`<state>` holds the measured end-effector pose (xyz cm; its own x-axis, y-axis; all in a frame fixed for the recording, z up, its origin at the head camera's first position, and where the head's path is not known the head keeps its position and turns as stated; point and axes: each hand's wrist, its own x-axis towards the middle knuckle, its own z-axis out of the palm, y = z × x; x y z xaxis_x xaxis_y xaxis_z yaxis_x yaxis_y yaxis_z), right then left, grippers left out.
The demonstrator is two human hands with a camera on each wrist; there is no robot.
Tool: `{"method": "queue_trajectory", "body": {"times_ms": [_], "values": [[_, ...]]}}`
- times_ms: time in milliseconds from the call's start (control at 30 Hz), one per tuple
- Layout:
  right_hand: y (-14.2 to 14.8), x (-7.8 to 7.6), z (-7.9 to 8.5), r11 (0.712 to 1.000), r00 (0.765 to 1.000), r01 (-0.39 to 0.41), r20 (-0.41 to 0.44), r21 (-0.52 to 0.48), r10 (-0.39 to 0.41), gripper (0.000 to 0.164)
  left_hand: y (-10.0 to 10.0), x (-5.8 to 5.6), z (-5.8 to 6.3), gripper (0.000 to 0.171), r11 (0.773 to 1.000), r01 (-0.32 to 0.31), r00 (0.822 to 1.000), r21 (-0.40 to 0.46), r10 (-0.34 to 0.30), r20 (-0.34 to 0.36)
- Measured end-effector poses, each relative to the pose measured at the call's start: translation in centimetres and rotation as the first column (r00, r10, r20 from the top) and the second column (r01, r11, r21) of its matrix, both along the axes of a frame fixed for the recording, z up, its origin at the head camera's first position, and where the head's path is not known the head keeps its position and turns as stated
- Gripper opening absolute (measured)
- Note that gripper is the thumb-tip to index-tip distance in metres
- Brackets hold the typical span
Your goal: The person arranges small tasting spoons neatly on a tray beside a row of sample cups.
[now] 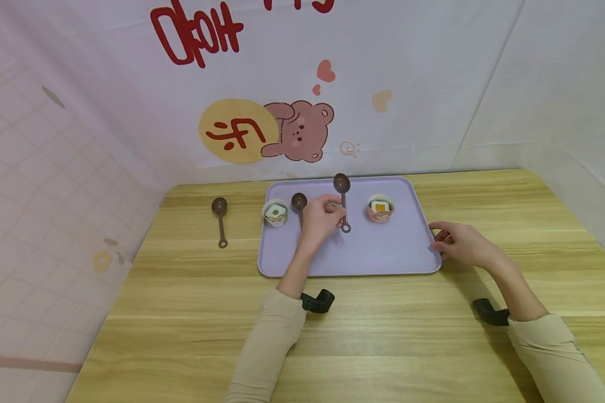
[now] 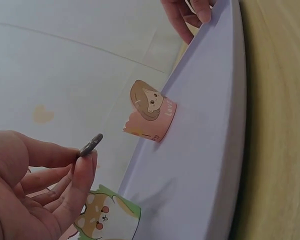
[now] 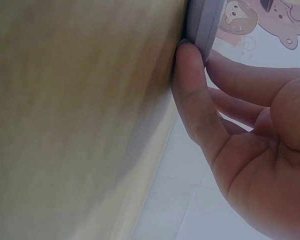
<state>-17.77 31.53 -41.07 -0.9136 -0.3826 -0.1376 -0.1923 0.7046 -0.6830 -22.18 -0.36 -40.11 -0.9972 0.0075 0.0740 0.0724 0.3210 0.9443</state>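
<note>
My left hand (image 1: 322,221) pinches the handle of a brown measuring spoon (image 1: 341,183) above the tray, bowl pointing away. In the left wrist view, thumb and finger hold it just behind its ring end (image 2: 91,145). A green paper cup (image 2: 110,212) with a cartoon animal stands close by the hand there. Another brown measuring spoon (image 1: 299,201) is on the tray, its handle partly hidden by the left hand. At the lilac tray's (image 1: 383,257) right edge, my right hand (image 1: 461,243) grips the rim between thumb and fingers, seen closely in the right wrist view.
On the tray's right part stands a pink paper cup (image 1: 380,215) with a white and orange filling. A paper cup (image 1: 276,219) with a white and green filling is at its left edge. A third brown spoon (image 1: 220,207) lies on the wooden table (image 1: 181,313), left of the tray.
</note>
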Motion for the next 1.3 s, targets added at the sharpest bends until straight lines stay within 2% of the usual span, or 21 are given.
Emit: {"method": "queue_trajectory", "body": {"times_ms": [233,567,833,1067,1300], "values": [[0.0,0.0,0.0,1.0,1.0,0.001,0.0,0.002,-0.001,0.047,0.7,0.4,0.1,0.017,0.999,0.003,1.0,0.034,-0.003,0.007],[-0.1,0.0,-0.2,1.0,1.0,0.004,-0.007,0.004,-0.004,0.045,1.7,0.4,-0.5,0.019,0.995,-0.031,0.999,-0.098,0.029,-0.031],[-0.1,-0.1,-0.2,1.0,1.0,0.001,-0.005,0.006,-0.001,0.044,2.6,0.5,-1.0,0.02,0.995,-0.039,0.999,-0.088,0.037,-0.016],[0.0,-0.1,-0.3,1.0,1.0,0.002,-0.014,0.015,-0.002,0.045,3.4,0.5,-1.3,0.021,0.988,-0.04,0.999,-0.152,0.036,-0.03],[-0.1,-0.1,-0.4,1.0,1.0,0.003,-0.016,0.019,-0.003,0.044,4.1,0.5,-2.0,0.022,0.984,-0.048,0.999,-0.173,0.049,0.005]]}}
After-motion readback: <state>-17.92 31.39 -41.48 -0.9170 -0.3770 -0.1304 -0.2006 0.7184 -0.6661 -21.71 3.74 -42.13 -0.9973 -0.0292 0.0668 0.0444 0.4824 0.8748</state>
